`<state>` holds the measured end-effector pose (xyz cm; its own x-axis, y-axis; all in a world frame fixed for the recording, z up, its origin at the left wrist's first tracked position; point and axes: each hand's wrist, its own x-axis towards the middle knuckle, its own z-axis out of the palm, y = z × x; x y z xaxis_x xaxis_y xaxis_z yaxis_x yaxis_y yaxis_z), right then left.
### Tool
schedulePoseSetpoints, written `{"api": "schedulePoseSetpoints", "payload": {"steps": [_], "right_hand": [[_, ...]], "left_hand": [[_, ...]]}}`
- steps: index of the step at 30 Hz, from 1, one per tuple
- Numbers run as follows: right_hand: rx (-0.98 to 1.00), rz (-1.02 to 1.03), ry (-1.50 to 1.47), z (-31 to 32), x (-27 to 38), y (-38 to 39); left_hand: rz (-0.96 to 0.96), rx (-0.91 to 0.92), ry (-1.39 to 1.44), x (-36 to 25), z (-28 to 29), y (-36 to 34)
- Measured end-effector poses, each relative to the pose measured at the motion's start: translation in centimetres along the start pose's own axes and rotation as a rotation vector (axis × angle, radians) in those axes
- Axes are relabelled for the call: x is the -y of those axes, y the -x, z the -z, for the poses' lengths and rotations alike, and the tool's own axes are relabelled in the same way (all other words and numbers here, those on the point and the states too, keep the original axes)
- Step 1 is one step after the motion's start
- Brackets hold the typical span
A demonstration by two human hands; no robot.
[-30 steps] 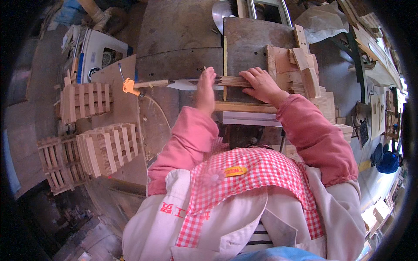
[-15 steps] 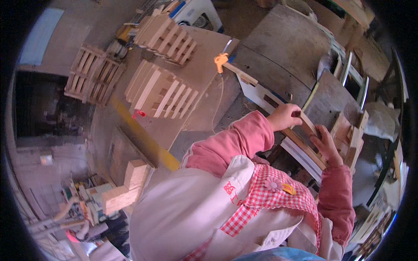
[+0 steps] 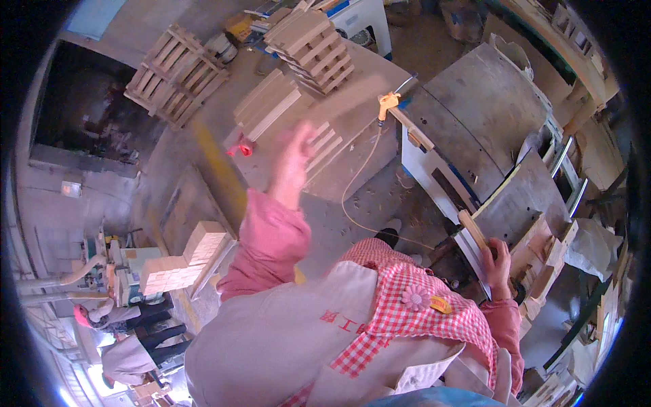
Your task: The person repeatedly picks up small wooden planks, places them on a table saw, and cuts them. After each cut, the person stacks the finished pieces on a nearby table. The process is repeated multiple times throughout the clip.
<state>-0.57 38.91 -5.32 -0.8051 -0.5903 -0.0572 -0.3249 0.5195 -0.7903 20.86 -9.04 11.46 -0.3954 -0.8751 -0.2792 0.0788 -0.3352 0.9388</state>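
Note:
My left hand (image 3: pixel 295 159) is blurred over a slatted wooden stack (image 3: pixel 325 149) on the brown board at the left; its grip is unclear. Past it lies a bundle of pale boards (image 3: pixel 268 102). At the right, my right hand (image 3: pixel 496 261) grips light wooden strips (image 3: pixel 472 229) on the front edge of the metal saw table (image 3: pixel 515 193). Beyond, a yellow air blow gun (image 3: pixel 386 105) with a thin hose rests at the table's far corner.
More slatted stacks (image 3: pixel 308 47) (image 3: pixel 173 81) lie at the back left. Pale blocks (image 3: pixel 176 268) are piled at the lower left, where two people (image 3: pixel 132 356) stand beyond machinery. A wood piece stack (image 3: pixel 542 251) sits right of my right hand. A white machine (image 3: pixel 369 27) is behind.
The view has swung leftward. My left hand has left the strips and reached left over the slatted stacks, while my right hand stays on the strips. Two people have come into view.

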Motion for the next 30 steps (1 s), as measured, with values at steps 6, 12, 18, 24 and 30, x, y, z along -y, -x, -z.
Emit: {"api": "schedulePoseSetpoints", "payload": {"steps": [6,12,18,24,30], "right_hand": [[0.022,0.035,0.084,0.2,1.9,-0.2],[0.024,0.035,0.076,0.4,2.0,0.1],[0.022,0.021,0.114,0.5,2.1,0.1],[0.032,0.015,0.111,0.5,2.2,0.0],[0.030,0.011,0.097,0.5,2.4,0.1]], "left_hand": [[-0.011,-0.223,0.081,-2.4,6.6,-3.2],[0.063,-0.245,0.010,-1.9,8.9,-4.9],[0.127,-0.305,-0.037,-1.8,9.6,-5.9],[0.124,-0.260,-0.213,-2.0,10.8,-6.2],[0.073,-0.240,-0.651,-3.5,11.5,-6.2]]}}
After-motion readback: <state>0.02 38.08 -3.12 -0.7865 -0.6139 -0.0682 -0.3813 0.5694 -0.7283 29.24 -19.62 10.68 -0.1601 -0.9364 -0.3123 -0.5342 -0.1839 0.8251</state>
